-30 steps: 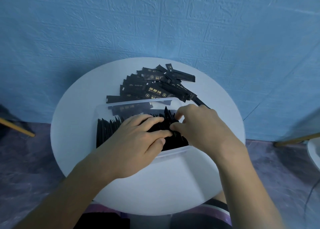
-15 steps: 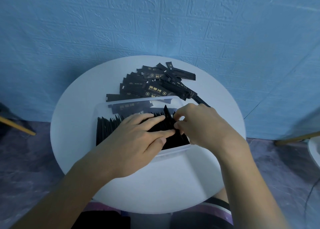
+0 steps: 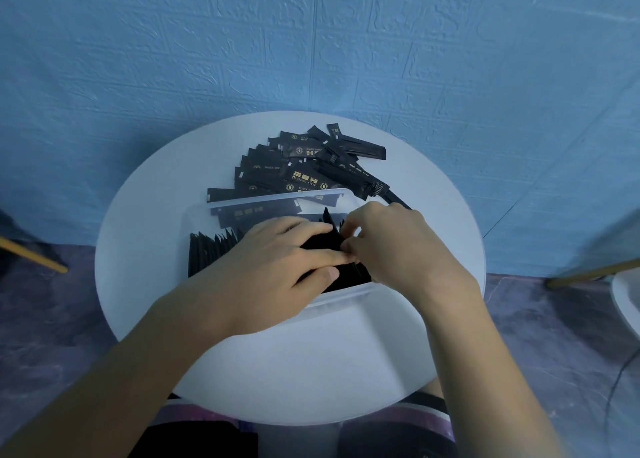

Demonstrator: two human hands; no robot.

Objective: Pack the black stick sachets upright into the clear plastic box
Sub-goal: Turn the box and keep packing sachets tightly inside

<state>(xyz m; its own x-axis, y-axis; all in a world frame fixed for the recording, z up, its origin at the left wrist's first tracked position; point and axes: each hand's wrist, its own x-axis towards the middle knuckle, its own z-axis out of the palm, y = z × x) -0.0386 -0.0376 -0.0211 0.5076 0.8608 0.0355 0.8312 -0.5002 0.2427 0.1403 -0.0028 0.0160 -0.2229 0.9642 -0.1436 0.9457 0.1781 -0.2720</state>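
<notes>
The upright sachets (image 3: 211,253) stood in a tight row inside the clear plastic box (image 3: 277,198), mid-table. Your left hand (image 3: 273,267) lay flat on them, fingers straight, pressing. Your right hand (image 3: 391,246) curled, pinching one glossy sachet's top. Beyond, a loose pile (image 3: 304,170) lay on the smooth round table (image 3: 311,371).

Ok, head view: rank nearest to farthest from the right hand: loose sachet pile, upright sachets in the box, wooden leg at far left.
1. The upright sachets, in the clear box, at the fingertips of the right hand.
2. The loose sachet pile, on the table behind the box.
3. The wooden leg, far left, down by the floor.
</notes>
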